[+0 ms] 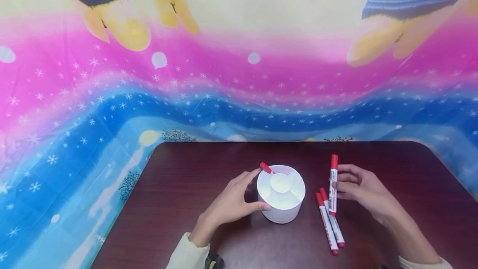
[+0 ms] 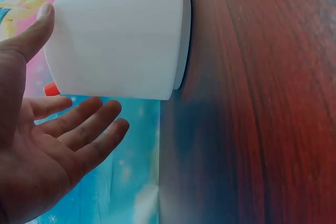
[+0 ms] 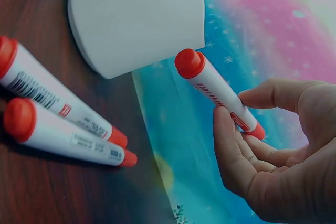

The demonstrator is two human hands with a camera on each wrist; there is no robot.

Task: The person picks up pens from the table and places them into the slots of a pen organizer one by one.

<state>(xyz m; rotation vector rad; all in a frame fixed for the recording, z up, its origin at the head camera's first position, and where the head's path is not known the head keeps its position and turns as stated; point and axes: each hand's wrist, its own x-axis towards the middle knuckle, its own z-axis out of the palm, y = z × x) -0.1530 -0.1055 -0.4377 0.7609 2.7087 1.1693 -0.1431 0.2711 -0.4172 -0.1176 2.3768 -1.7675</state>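
Observation:
A round white container [image 1: 281, 215] with compartments around a central cup stands on the table; one red-capped marker [image 1: 265, 167] leans inside its back left part. The left hand [image 1: 233, 200] rests at the container's left rim, thumb at the front, its fingers spread and relaxed in the left wrist view [image 2: 68, 140]. To the right, the right hand [image 1: 367, 190] pinches a white marker [image 1: 333, 186] with red ends between thumb and fingers, held upright above the table. Two similar markers [image 1: 326, 227] [image 1: 336, 229] lie side by side below it.
The dark brown table [image 1: 209, 157] has rounded back corners. Behind it hangs a colourful patterned cloth [image 1: 224, 74]. A small black object [image 1: 214, 261] shows at the left sleeve's cuff.

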